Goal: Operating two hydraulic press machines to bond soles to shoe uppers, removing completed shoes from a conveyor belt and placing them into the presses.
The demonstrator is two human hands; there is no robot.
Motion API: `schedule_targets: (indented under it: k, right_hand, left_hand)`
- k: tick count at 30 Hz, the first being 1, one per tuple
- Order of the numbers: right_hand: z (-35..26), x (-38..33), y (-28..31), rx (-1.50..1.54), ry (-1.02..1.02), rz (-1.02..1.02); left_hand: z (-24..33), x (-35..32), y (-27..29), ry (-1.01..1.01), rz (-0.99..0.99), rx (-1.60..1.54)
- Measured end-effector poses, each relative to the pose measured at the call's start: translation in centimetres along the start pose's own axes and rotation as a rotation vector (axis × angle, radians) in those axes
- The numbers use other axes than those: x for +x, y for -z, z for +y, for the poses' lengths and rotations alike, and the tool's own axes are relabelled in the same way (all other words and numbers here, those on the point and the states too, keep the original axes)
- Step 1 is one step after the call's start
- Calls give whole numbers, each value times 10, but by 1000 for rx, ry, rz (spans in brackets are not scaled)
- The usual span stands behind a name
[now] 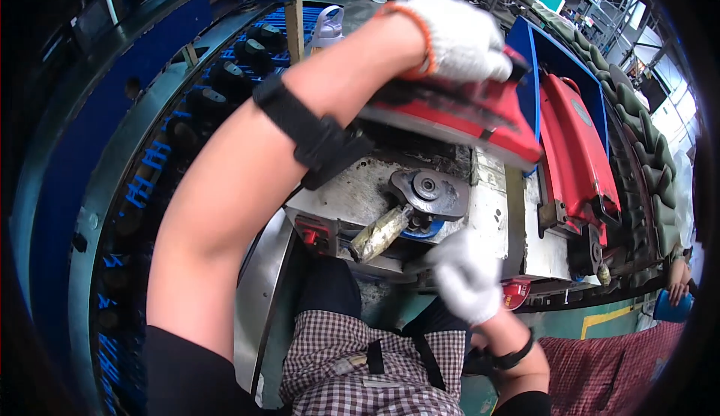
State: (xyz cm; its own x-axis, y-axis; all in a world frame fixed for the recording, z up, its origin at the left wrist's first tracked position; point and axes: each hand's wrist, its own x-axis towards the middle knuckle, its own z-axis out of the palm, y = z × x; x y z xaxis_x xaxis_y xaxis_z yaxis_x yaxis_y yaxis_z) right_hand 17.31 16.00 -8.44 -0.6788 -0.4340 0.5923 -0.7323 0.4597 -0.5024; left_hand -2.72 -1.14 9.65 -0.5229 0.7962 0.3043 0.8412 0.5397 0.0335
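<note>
Worker w/ two white knit gloves at a grimy metal press [480,206], red shoe-shaped mould piece up in the left hand.

Left hand [454,37] is raised, fingers wrapped tight over the top of the red mould piece [457,116], held tilted above the press. Right hand [465,273] sits lower, blurred, just beside the press front near a taped lever handle [381,232]; can't tell if it's spread or curled. Second red mould [577,153] rests on the machine to the right. Black strap [311,135] on left forearm.
</note>
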Motion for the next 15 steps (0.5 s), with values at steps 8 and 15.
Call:
schedule_targets:
  k: [8, 15]
  right_hand:
    - [-15, -11, -97, 1599, -755, -70]
    - [-20, 7, -92, 2210, -686, 202]
  left_hand:
    - [22, -33, -84, 115, -202, -68]
    - [31, -30, -78, 198, -232, -121]
